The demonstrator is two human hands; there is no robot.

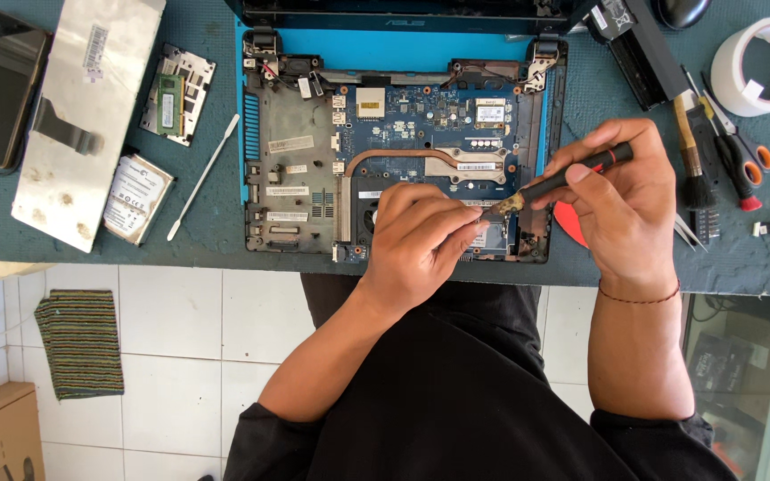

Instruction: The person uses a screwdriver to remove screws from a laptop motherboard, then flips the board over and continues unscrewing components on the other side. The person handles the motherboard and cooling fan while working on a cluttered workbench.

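**Bright, even daylight, sharp picture**

Soft daylight is falling evenly over the worktop point(207, 223), casting only faint, short shadows beside the tools. The white floor tiles point(180, 356) are glaring slightly, nearly washing out. Focus is holding crisp across the centre; straight edges are bowing a little toward the corners.

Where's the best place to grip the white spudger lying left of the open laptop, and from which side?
Grip the white spudger mid-shaft, from above, fingers pinching across its thin width. It lies flat and diagonal on the green mat, apart from the hard drive and laptop base, so both long sides look reachable; the ends are narrow.
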